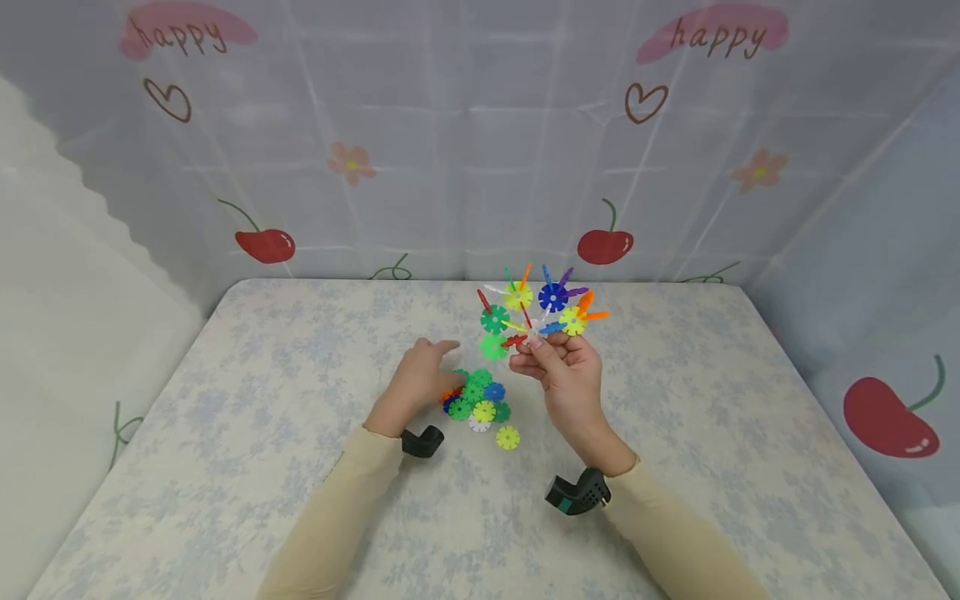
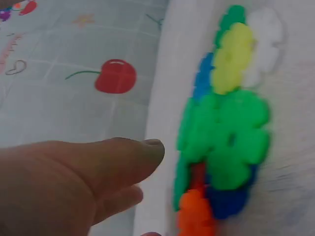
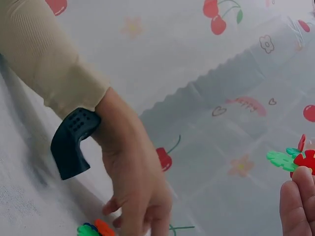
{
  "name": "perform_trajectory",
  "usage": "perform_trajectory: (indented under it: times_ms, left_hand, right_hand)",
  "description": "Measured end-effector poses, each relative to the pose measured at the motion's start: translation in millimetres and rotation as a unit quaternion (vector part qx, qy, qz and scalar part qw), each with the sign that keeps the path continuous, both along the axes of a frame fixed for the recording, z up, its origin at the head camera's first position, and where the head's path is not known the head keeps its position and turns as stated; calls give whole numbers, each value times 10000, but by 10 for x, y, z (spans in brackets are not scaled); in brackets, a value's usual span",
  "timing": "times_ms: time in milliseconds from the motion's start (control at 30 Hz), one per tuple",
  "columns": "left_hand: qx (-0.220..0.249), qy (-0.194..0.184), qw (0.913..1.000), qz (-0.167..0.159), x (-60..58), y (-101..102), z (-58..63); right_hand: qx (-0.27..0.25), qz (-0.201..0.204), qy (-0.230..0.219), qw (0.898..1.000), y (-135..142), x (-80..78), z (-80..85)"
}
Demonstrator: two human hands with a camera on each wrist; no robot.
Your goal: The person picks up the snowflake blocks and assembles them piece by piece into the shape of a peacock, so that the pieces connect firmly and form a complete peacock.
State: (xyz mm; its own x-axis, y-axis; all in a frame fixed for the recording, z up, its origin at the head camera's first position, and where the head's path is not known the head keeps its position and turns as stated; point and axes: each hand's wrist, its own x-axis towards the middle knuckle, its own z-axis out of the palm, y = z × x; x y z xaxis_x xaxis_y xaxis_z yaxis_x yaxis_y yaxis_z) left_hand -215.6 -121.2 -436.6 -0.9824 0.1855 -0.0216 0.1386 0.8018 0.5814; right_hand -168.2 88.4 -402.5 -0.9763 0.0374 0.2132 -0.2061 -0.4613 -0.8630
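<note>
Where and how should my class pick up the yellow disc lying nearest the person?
Pinch opposite edges of the notched rim of the yellow disc, probably from above on its near side: it looks thin and flat on the table, and the pile of discs lies beyond its far side.

Your left grip [image 2: 69,179] reaches in from the lower left, fingers extended, the foremost tip just beside a heap of notched discs on the table [image 2: 295,113]. There, a green disc [image 2: 243,152] overlaps a dark blue disc [image 2: 229,202], near an orange disc [image 2: 194,216]; farther up, a yellow disc [image 2: 231,59] partly covers a white disc [image 2: 268,42].
</note>
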Motion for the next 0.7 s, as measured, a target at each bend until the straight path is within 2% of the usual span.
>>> perform_trajectory:
  times_ms: [33,100,167,233,300,400,433,467,533,600,633,700]
  left_hand:
    - [-319,-163,9992,-163,-17,-1,-60]
    - [-512,-298,9976,-355,-45,7,-145]
    - [-397,-309,9979,-396,-60,18,-188]
    - [-91,-355,9988,-325,-69,18,-195]
    - [76,-154,9995,-252,-71,3,-181]
    - [583,685,9960,0,-67,-22,-132]
    - [903,1043,9904,115,-58,-25,-96]
    - [1288,1429,9811,213,-46,-24,-55]
    - [2242,2050,9524,245,-11,-5,44]
    - [3004,2565,9187,-18,39,32,158]
    - [3237,2766,9046,-191,65,54,208]
    - [3439,3070,8858,-538,111,92,281]
  right_hand:
    - [-12,19,8,10000,6,0,-3]
    - [-9,68,29,10000,12,0,-4]
    - [1,98,55,9999,16,-1,-10]
    - [12,105,51,9999,15,-4,-15]
    - [25,87,12,10000,12,-6,-20]
    - [55,44,-102,9999,9,-3,-17]
    - [59,42,-138,9999,9,-3,-14]
    - [57,46,-167,9998,8,-2,-11]
    - [46,63,-199,9998,8,-2,-4]
    - [26,86,-208,9997,6,-4,1]
    - [23,97,-201,9997,4,-6,3]
    - [18,124,-191,9997,-3,-8,3]
